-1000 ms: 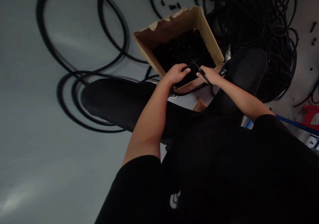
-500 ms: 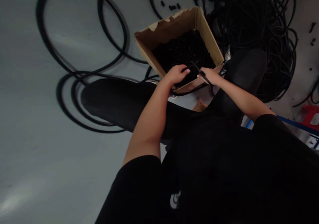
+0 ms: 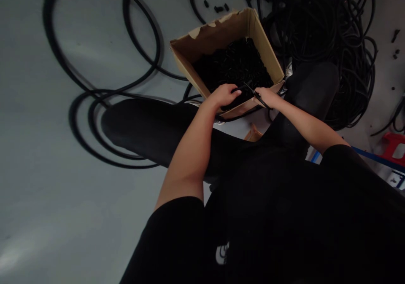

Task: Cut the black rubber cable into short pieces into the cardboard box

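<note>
My left hand (image 3: 225, 95) is closed around a black rubber hose (image 3: 238, 89), whose end points right over an open cardboard box (image 3: 268, 39). Opposite it, my right hand (image 3: 264, 96) grips black-handled scissors (image 3: 260, 100) with the blades toward the hose. Whether the blades touch the hose I cannot tell. Below both hands, the box holds a heap of short black hose pieces (image 3: 236, 60). The near part of the heap is hidden by my left hand.
Long loops of black hose (image 3: 155, 44) lie on the grey floor at the left. A big tangled hose pile (image 3: 316, 35) sits behind my right knee. Loose black bits (image 3: 218, 9) are scattered beyond the box. A red plastic object (image 3: 394, 146) is at the far right.
The scissors and the hose end have shifted slightly within the box opening, and the blades sit a little lower. Both hands keep their hold.
</note>
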A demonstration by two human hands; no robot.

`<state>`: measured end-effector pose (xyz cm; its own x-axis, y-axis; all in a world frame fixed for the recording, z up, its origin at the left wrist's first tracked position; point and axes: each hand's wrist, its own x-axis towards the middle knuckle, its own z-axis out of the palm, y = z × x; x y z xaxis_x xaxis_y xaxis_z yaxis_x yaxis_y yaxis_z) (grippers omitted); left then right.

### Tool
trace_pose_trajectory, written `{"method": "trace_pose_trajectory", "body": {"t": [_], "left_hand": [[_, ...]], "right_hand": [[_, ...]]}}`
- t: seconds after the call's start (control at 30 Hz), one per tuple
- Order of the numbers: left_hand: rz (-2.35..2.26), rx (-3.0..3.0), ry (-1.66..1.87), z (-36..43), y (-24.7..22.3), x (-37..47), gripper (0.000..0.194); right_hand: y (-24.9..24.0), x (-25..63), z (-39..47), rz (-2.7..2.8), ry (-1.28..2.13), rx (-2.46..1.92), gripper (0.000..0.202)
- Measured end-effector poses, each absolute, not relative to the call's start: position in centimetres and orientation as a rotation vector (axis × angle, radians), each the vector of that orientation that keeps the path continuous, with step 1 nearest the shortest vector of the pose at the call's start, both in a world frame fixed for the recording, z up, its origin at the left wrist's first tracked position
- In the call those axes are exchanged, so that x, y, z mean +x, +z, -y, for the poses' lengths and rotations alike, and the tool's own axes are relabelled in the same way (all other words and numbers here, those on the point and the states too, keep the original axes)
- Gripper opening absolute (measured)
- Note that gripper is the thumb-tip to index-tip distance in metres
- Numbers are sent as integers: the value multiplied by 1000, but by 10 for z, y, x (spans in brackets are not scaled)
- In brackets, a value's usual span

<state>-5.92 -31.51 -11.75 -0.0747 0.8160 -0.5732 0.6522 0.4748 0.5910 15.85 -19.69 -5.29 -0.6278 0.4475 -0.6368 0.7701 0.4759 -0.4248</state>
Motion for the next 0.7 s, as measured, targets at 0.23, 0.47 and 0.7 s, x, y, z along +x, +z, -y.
{"method": "trace_pose_trajectory", "body": {"t": [0.23, 0.47, 0.7], "left_hand": [[-1778, 1249, 247, 315, -119, -59, 42], [-1798, 1277, 166, 316, -127, -58, 42], [-1798, 1290, 107, 315, -119, -55, 44]], "right_hand": [[-57, 161, 198, -2290, -961, 987, 16], [-61, 161, 197, -2272, -937, 971, 18], [-58, 161, 198, -2241, -904, 962, 22]]}}
